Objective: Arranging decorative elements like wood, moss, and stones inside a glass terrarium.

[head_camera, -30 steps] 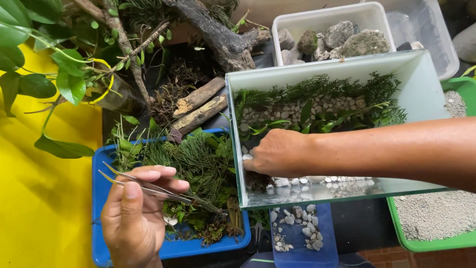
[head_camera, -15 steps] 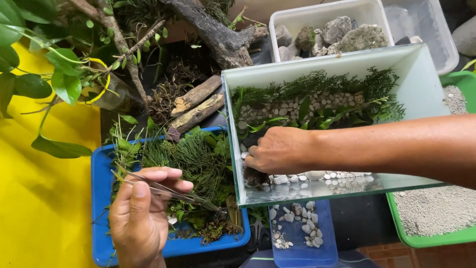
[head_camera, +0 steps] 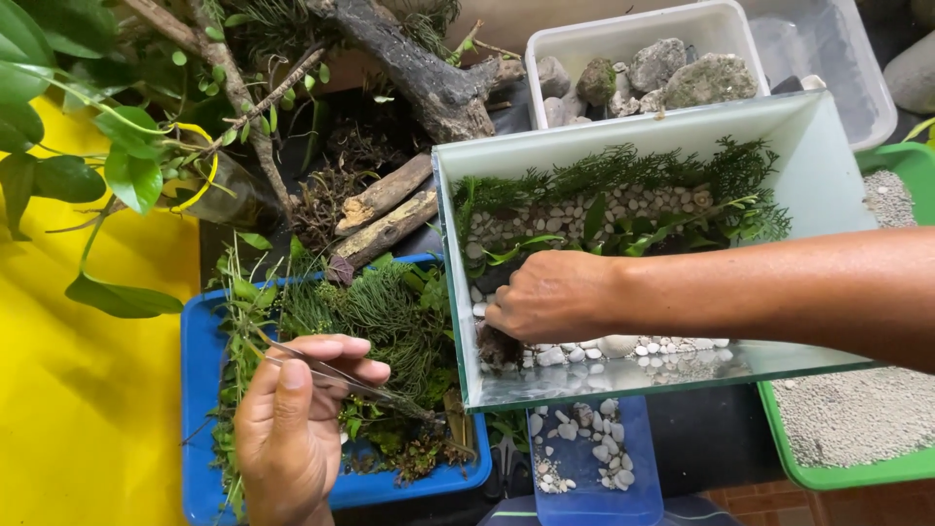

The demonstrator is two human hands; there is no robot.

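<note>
Long metal tweezers (head_camera: 336,375) pinched in left hand (head_camera: 292,429), tips down among green plants in blue tray (head_camera: 200,370), near left. Best nipping one sprig low, gently. Right hand (head_camera: 550,297) closed, pressing substrate inside glass tank (head_camera: 828,146) at right; contents unclear.

The left hand (head_camera: 292,429) at the lower left of the frame now sits a little further right and lower over the blue plastic tray (head_camera: 200,390) of green plants, and the long thin metal tweezers (head_camera: 341,378) it pinches now reach their tips deeper into the greenery, toward the tray's lower right corner.
</note>
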